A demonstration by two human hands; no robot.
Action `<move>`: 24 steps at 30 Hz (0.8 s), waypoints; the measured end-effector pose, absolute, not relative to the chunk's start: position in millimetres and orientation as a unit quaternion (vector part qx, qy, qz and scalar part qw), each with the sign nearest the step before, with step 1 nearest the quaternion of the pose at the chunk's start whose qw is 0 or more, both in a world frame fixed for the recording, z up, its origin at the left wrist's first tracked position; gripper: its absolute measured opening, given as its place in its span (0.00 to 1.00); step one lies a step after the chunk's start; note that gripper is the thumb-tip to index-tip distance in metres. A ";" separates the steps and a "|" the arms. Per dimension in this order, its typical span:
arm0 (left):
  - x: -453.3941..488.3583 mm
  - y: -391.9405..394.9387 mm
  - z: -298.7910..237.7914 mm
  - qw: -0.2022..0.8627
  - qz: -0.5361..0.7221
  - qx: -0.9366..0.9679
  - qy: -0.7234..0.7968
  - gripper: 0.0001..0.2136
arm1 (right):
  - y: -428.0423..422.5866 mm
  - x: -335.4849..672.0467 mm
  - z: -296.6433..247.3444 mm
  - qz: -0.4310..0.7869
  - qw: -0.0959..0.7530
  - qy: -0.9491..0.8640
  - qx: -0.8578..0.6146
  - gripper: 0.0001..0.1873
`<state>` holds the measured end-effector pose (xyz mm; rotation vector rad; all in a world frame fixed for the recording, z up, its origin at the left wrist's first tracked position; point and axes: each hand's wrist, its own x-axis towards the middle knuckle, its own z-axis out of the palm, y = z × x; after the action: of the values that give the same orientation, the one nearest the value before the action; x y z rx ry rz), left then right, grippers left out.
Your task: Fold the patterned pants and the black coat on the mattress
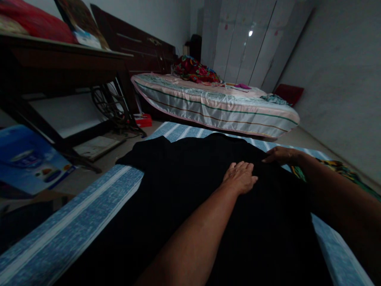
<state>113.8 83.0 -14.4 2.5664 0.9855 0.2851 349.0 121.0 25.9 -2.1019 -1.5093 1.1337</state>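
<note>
A black short-sleeved shirt (184,190) lies spread out on a blue and white striped cloth (101,202). My left hand (240,177) rests flat on the shirt, right of its middle, fingers stretched out. Farther right, at the shirt's upper right shoulder, my right hand (279,155) pinches the black fabric between thumb and fingers. The shirt is so dark that its folds and seams hardly show. My right forearm hides part of its right sleeve.
Behind stands a bed (214,105) with a red floral quilt (195,69). At the left are a treadle sewing table (59,63) and a blue carton (29,159). A patterned cloth (339,169) lies beyond my right arm. White wardrobes (238,39) line the back.
</note>
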 end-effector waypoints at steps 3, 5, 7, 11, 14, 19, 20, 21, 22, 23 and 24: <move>113.5 83.2 -11.4 0.193 0.091 0.909 0.358 0.23 | 104.5 354.1 27.2 0.465 0.149 -0.484 -0.726 0.16; 113.5 83.5 -9.4 0.194 0.085 0.908 0.361 0.24 | 94.4 353.0 29.6 0.494 0.200 -0.467 -0.706 0.15; 113.6 83.9 -7.9 0.194 0.081 0.908 0.362 0.24 | 86.3 351.0 31.3 0.522 0.264 -0.449 -0.676 0.14; 113.7 84.8 -6.4 0.190 0.078 0.911 0.358 0.25 | 79.0 348.2 29.7 0.540 0.330 -0.413 -0.655 0.11; 113.7 85.2 -5.8 0.199 0.068 0.909 0.360 0.26 | 79.8 348.2 27.7 0.543 0.374 -0.392 -0.642 0.09; 113.9 84.9 -6.8 0.192 0.037 0.919 0.342 0.29 | 71.8 350.8 27.7 0.560 0.389 -0.369 -0.632 0.05; 113.9 84.7 -7.2 0.189 0.027 0.921 0.339 0.30 | 67.7 351.2 27.7 0.567 0.369 -0.369 -0.637 0.06; 113.8 84.5 -7.4 0.186 0.019 0.923 0.337 0.31 | 63.3 351.6 27.6 0.571 0.349 -0.372 -0.643 0.07; 113.8 84.4 -7.6 0.185 0.014 0.924 0.336 0.31 | 59.2 351.9 27.3 0.572 0.333 -0.378 -0.647 0.08; 113.7 84.3 -7.8 0.185 0.012 0.924 0.335 0.32 | 55.8 352.2 26.8 0.569 0.323 -0.386 -0.650 0.10; 113.6 84.4 -7.9 0.185 0.013 0.925 0.333 0.32 | 53.5 352.6 26.2 0.563 0.318 -0.394 -0.653 0.11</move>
<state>113.6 84.4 -7.9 2.6057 0.9381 0.0377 352.6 53.5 26.2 -1.7191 -1.0373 1.4812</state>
